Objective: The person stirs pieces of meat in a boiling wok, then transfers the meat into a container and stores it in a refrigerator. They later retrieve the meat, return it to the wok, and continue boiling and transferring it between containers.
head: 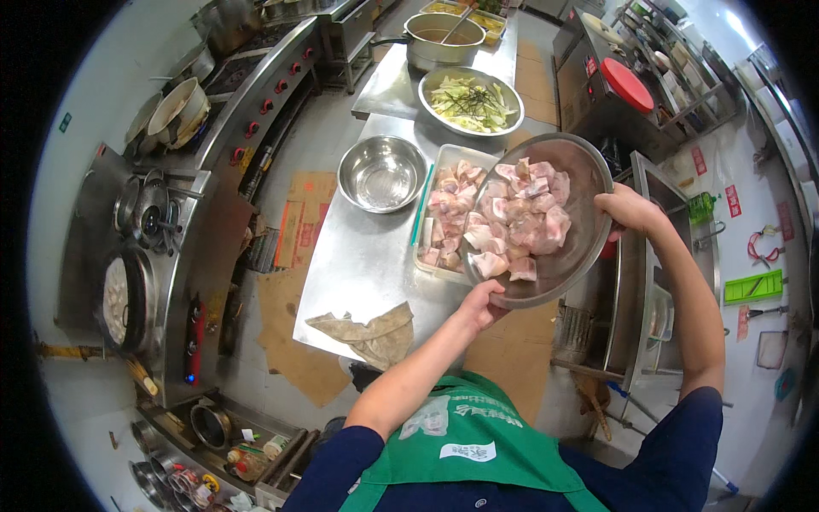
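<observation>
My left hand (484,306) grips the near rim of a large steel basin (585,224), and my right hand (624,208) holds its right rim. The basin tilts to the left and carries chunks of raw meat (528,211). Its left edge overlaps a clear plastic tub (441,272) on the steel table, which also holds raw meat chunks (451,198). A teal edge, perhaps a lid seen side-on, lies along the tub's left side. Left of the tub sits a shiny steel bowl (382,174) with nothing visible in it.
A crumpled brown cloth (374,333) lies at the steel table's (358,269) near edge. Beyond stand a bowl of cut greens (470,102) and a large pot (445,38) with a handled utensil. A stove (256,109) runs along the left; a sink unit (672,256) stands at the right.
</observation>
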`<state>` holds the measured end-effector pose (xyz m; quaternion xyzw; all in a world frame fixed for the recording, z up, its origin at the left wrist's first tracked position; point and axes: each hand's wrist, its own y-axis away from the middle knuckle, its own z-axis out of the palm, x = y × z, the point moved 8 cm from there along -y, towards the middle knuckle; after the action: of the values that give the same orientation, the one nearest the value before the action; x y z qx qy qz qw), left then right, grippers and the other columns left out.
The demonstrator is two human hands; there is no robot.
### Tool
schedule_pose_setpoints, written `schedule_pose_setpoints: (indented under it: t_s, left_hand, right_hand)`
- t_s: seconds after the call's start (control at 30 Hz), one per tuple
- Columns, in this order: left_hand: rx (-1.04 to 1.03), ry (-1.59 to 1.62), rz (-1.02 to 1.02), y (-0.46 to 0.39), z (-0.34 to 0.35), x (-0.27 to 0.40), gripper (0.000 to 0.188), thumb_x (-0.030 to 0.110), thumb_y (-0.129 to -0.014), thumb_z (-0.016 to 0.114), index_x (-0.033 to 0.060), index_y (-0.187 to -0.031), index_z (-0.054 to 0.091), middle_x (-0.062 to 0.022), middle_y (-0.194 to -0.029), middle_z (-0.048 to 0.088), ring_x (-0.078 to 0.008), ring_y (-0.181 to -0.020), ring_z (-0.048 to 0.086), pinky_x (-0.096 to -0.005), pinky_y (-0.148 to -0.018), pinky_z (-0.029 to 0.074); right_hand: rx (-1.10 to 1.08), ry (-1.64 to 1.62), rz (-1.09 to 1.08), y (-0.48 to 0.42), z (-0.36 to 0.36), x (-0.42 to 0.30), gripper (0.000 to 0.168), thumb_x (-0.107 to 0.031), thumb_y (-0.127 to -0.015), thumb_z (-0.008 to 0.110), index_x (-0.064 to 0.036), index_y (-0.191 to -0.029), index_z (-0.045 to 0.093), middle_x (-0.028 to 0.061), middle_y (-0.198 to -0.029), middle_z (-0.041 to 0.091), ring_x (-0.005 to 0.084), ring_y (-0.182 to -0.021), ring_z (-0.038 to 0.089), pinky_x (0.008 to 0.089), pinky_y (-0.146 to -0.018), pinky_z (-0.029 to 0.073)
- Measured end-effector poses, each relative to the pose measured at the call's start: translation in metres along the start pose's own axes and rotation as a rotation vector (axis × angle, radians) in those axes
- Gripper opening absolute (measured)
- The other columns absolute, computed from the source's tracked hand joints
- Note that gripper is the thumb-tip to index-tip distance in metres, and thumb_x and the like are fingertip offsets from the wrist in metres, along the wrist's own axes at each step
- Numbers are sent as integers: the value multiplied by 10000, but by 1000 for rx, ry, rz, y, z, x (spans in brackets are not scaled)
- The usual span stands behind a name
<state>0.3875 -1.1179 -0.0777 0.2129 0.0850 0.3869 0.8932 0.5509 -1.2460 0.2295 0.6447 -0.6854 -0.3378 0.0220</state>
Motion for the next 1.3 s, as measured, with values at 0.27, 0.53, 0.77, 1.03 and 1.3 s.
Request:
schedule_pose_setpoints:
  t_s: [0.27, 0.53, 0.77, 1.03, 1.3]
  left_hand:
    - [-56, 159, 20, -2, 12, -6, 40, 34, -787, 533, 35, -820, 510, -62, -766, 603, -204, -668, 623, -341, -644, 555]
    - [-61, 144, -72, -29, 2, -8, 109, 38, -765, 555, -1, -867, 554, -100, -817, 642, -244, -748, 652, -363, -742, 569]
    - [-27, 133, -63, -7, 22, -6, 53, 47, -767, 575, 53, -749, 526, -61, -740, 613, -210, -695, 631, -341, -678, 550]
    - [-83, 60, -106, -29, -2, -16, 147, 48, -774, 545, 99, -670, 455, -4, -633, 535, -157, -565, 562, -306, -603, 535]
    - [-44, 58, -144, -23, -12, -31, 52, 56, -786, 541, 14, -816, 543, -90, -809, 637, -230, -757, 649, -358, -788, 567]
  right_hand:
    - [-32, -2, 36, -6, -9, -14, 294, -215, -803, 511, 67, -837, 589, 147, -767, 617, 233, -534, 636, 345, -449, 541]
    - [-47, 45, 86, -10, -7, -26, 359, -227, -807, 526, 97, -949, 589, 169, -853, 641, 280, -595, 667, 369, -468, 573]
    - [43, 25, 112, 11, -14, -26, 331, -212, -796, 531, 74, -948, 599, 141, -807, 643, 257, -625, 665, 366, -456, 561]
    - [30, -102, 114, 13, -2, 21, 319, -209, -808, 525, 61, -973, 569, 158, -888, 632, 235, -572, 645, 343, -460, 569]
    - [109, 24, 148, 59, 2, -4, 379, -213, -808, 522, 63, -1066, 553, 139, -888, 643, 218, -637, 648, 333, -500, 582]
